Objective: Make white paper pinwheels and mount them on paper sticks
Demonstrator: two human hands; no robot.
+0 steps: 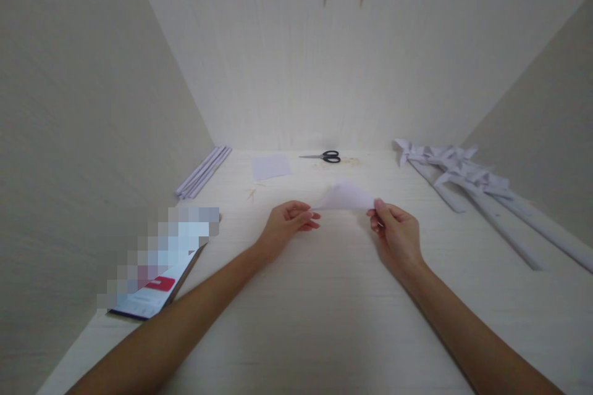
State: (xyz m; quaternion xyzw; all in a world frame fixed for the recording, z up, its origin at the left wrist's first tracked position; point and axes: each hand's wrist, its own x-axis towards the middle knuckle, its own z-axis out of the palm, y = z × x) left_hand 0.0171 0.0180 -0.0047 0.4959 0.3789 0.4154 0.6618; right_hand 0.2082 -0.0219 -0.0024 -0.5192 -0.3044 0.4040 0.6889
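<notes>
A small white paper (346, 197), blurred and hard to make out, is held just above the tabletop (324, 296) between both hands. The left hand (288, 223) pinches its left corner with closed fingers; the right hand (397, 236) grips its right corner. Beyond lie a paper square (271, 167) and scissors (324, 157). Paper pinwheels (467, 179) lie right, rolled sticks (204, 171) left.

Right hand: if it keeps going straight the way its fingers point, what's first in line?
Likely nothing soon. The right hand pinches the folded white paper and points up-left towards the back; beyond that, the scissors lie roughly in line, though depth is hard to judge.
</notes>
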